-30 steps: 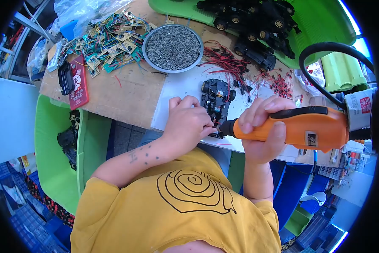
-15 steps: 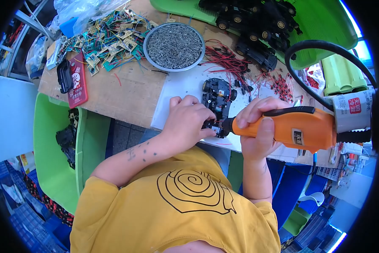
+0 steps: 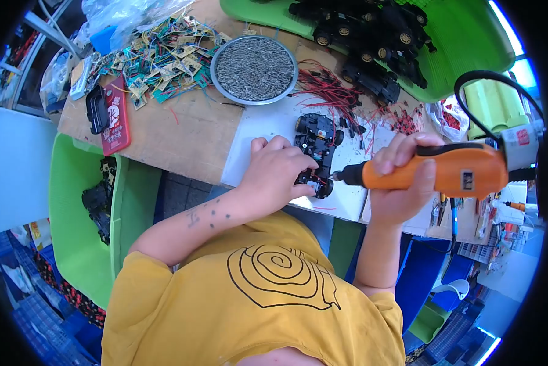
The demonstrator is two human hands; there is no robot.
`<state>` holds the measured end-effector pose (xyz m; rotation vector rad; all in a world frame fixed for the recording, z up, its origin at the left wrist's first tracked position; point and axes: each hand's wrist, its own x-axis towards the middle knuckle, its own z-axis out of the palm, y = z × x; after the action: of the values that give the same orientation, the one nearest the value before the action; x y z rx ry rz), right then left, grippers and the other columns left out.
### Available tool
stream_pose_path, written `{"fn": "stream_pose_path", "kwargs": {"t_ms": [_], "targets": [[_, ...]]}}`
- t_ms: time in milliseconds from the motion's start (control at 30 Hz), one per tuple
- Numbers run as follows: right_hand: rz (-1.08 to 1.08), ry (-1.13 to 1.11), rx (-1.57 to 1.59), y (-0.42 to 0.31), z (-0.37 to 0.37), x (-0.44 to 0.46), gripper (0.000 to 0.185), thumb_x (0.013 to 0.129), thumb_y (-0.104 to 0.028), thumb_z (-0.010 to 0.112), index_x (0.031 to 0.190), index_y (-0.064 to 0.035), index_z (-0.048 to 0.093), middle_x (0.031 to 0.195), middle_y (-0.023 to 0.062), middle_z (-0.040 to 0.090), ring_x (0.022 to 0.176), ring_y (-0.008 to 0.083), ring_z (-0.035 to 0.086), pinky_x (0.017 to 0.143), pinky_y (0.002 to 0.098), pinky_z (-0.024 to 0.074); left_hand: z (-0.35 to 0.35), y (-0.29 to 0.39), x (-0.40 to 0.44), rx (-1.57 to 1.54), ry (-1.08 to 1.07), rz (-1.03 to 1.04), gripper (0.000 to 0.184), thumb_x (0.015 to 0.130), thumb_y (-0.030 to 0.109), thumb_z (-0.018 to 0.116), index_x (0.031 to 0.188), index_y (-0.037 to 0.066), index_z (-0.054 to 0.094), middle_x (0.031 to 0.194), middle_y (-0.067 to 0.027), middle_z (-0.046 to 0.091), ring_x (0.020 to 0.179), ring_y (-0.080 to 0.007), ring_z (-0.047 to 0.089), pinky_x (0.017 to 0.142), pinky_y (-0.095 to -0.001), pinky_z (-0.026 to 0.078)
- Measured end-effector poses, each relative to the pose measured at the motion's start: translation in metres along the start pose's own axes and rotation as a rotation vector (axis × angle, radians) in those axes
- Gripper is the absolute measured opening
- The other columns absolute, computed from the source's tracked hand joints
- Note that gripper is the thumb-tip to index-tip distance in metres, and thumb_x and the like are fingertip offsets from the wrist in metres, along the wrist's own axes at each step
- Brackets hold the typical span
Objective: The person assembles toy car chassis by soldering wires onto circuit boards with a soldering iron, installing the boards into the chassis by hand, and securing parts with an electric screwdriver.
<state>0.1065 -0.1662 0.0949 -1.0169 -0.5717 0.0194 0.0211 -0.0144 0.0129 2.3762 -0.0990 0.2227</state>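
A black toy car chassis (image 3: 318,144) lies on a white sheet (image 3: 266,127), its wheels at the sides. My left hand (image 3: 275,171) grips the near end of the chassis, with fingers and thumb on either side of it. My right hand (image 3: 405,177) is wrapped round an orange electric screwdriver (image 3: 454,173), held roughly level. The tool's tip points left and sits just to the right of the chassis's near end. Whether the tip touches the chassis is too small to tell.
A bowl of small screws (image 3: 254,70) stands behind the chassis. Circuit boards with wires (image 3: 170,58) are heaped at the back left, near a red box (image 3: 116,116). Red wires (image 3: 332,88) lie at centre back. A green bin (image 3: 469,46) holds several black chassis. The tool's black cable loops at right.
My right hand has drawn the orange screwdriver to the right, away from the chassis's near end. My left hand has stayed nearly in place on the chassis.
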Motion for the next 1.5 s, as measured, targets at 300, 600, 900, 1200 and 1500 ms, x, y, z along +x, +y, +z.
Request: {"fn": "stream_pose_path", "kwargs": {"t_ms": [300,600,900,1200,1500], "targets": [[-0.133,0.306,-0.807,-0.037,-0.068,-0.018,0.046,0.096,-0.015,0.056,0.136,0.0035,0.042,0.108,0.0096,0.057,0.090,0.0143,0.056,0.087,0.0270,0.0447,-0.005,-0.012,0.039,-0.293,0.015,-0.016,0.025,0.072,0.037,0.077,0.077,0.013,0.072,0.087,-0.0016,0.064,0.099,-0.0236,0.051,0.085,-0.0426,0.033],[0.176,0.899,-0.648,-0.066,-0.222,-0.097,0.040,0.096,-0.022,0.059,0.132,-0.0049,0.051,0.106,0.0024,0.056,0.081,0.0061,0.053,0.075,0.0214,0.0467,0.014,0.005,0.064,-0.032,0.158,0.057,0.016,0.073,0.019,0.075,0.083,0.008,0.070,0.085,-0.0016,0.062,0.084,-0.0190,0.056,0.077,-0.0343,0.042],[-0.028,0.841,-1.112,-0.087,-0.221,-0.085,0.039,0.099,-0.033,0.054,0.125,-0.0037,0.057,0.103,0.0049,0.063,0.084,0.0085,0.054,0.077,0.0232,0.0434,0.002,0.018,0.056,-1.194,0.040,-0.372,0.013,0.090,0.004,0.063,0.101,-0.003,0.061,0.096,-0.0115,0.069,0.082,-0.0131,0.067,0.065,-0.0223,0.051],[0.146,0.592,-1.162,-0.064,-0.138,-0.138,0.016,0.085,-0.002,0.067,0.100,0.0018,0.066,0.090,0.0042,0.066,0.079,0.0082,0.060,0.072,0.0203,0.0473,-0.001,0.008,0.041,-1.151,-0.115,-0.344,0.009,0.091,0.006,0.061,0.099,0.000,0.062,0.098,-0.0086,0.069,0.085,-0.0118,0.065,0.071,-0.0232,0.049],[0.238,0.600,-1.199,-0.049,-0.146,-0.140,0.018,0.078,-0.001,0.073,0.095,0.0029,0.067,0.085,0.0069,0.067,0.075,0.0104,0.062,0.070,0.0223,0.0482,-0.006,0.003,0.031,-0.319,-0.082,-0.151,0.010,0.073,0.014,0.073,0.081,0.007,0.072,0.078,-0.0037,0.067,0.081,-0.0194,0.054,0.074,-0.0319,0.044]]}}
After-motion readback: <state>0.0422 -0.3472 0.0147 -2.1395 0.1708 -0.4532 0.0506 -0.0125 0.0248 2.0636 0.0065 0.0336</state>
